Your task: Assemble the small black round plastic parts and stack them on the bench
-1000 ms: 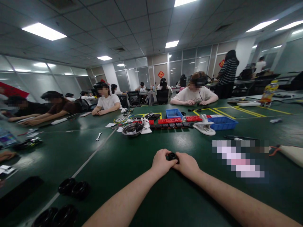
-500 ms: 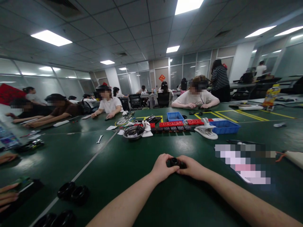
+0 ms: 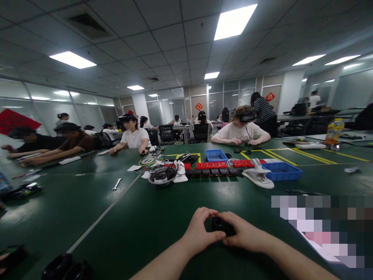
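My left hand (image 3: 201, 230) and my right hand (image 3: 240, 229) meet around a small black part (image 3: 218, 223) low in the middle of the head view. Its upper side has a round opening. The fingers of both hands curve about it, thumbs at the near side and fingertips at the far side. The part is close to the green table top (image 3: 140, 225); whether it touches the table is hidden. Black round parts (image 3: 60, 266) lie at the bottom left edge.
Beyond my hands are a metal bowl with cables (image 3: 161, 177), a white clamp (image 3: 259, 174), red socket strips (image 3: 211, 165) and blue trays (image 3: 281, 171). A wrench (image 3: 117, 184) lies to the left. Several people sit around the table.
The view has tilted upward, so the table and my hands appear lower. The fingers of my left hand look more spread around the black part. A co-worker's hand at the far left has mostly left view.
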A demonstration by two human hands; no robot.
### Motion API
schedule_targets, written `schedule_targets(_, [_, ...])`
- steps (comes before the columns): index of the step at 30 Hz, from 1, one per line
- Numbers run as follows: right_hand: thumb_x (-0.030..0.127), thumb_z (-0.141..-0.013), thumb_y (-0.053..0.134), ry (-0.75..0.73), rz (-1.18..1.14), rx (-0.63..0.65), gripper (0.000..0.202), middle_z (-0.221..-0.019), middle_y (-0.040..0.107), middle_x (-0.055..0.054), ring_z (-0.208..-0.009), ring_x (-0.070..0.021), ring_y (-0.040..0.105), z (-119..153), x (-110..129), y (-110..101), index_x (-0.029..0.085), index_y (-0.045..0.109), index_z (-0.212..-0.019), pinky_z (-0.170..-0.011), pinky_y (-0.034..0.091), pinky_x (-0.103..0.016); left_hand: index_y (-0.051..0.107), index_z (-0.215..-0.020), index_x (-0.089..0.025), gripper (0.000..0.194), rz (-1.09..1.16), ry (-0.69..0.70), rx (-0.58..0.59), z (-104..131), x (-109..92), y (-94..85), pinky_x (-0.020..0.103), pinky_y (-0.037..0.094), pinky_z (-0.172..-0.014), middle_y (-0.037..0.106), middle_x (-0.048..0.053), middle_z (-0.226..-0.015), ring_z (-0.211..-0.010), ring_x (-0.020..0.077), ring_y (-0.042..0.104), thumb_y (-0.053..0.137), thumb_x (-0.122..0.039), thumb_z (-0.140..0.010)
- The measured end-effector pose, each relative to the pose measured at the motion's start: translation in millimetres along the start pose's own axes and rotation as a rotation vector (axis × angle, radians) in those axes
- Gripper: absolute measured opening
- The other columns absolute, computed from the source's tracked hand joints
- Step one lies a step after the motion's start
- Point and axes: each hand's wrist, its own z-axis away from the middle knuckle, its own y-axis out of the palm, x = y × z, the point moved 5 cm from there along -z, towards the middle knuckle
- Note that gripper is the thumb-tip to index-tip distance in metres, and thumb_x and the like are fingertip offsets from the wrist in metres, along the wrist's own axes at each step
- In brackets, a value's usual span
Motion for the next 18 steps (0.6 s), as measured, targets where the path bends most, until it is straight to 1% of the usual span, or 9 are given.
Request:
schedule_targets(4, [0.018,-0.056,0.062,0.012,-0.052,0.042,0.056,-0.107,0.052,-0.007,-0.099,-0.0231,0.045,-2.1,-0.9,1.6,0.018,0.049,-0.112,-0.088,0.033,-0.034,0.059,-0.091,-0.022,0.034,0.018,-0.044,0.001,-2.0,4.9,-0.8,0.029,0.038,-0.077,0.054,0.003,-0.089,-0.087,0.0187,0.048,0.067,-0.028,-0.058])
schedule_targets(9, [0.016,-0.061,0.056,0.016,-0.171,0.116,0.050,-0.102,0.055,-0.004,-0.094,-0.0213,0.049,-6.2,-0.5,0.2,0.019,0.050,-0.110,-0.084,0.036,-0.032,0.061,-0.089,-0.021,0.032,0.047,-0.057,0.007,-3.2,9.0,0.4,0.028,0.038,-0.077,0.055,0.003,-0.090,-0.086,0.0184,0.050,0.067,-0.030,-0.058])
schedule_targets(13, [0.020,-0.062,0.057,0.012,-0.134,0.080,0.031,-0.091,0.057,-0.004,-0.088,-0.0211,0.050,-9.7,-2.7,-0.3,0.015,0.059,-0.093,-0.080,0.038,-0.030,0.061,-0.090,-0.021,0.038,0.054,-0.045,0.007,-2.6,7.6,1.8,0.028,0.038,-0.077,0.056,0.003,-0.089,-0.086,0.0189,0.049,0.070,-0.034,-0.054])
schedule_targets(15, [0.021,-0.063,0.057,0.013,-0.122,0.071,0.029,-0.090,0.057,-0.004,-0.087,-0.0208,0.050,-10.7,-4.2,0.7,0.015,0.059,-0.091,-0.079,0.038,-0.030,0.061,-0.089,-0.021,0.038,0.050,-0.056,-0.005,-2.4,6.6,1.5,0.028,0.038,-0.076,0.056,0.003,-0.088,-0.086,0.0190,0.049,0.070,-0.034,-0.053])
schedule_targets(18, [0.018,-0.063,0.057,0.002,-0.146,0.082,0.032,-0.093,0.057,-0.004,-0.089,-0.0208,0.050,-11.4,-4.2,1.8,0.015,0.058,-0.094,-0.080,0.038,-0.030,0.062,-0.088,-0.020,0.036,0.048,-0.101,0.002,-2.4,6.8,1.6,0.027,0.038,-0.074,0.055,0.003,-0.087,-0.082,0.0179,0.049,0.069,-0.032,-0.054])
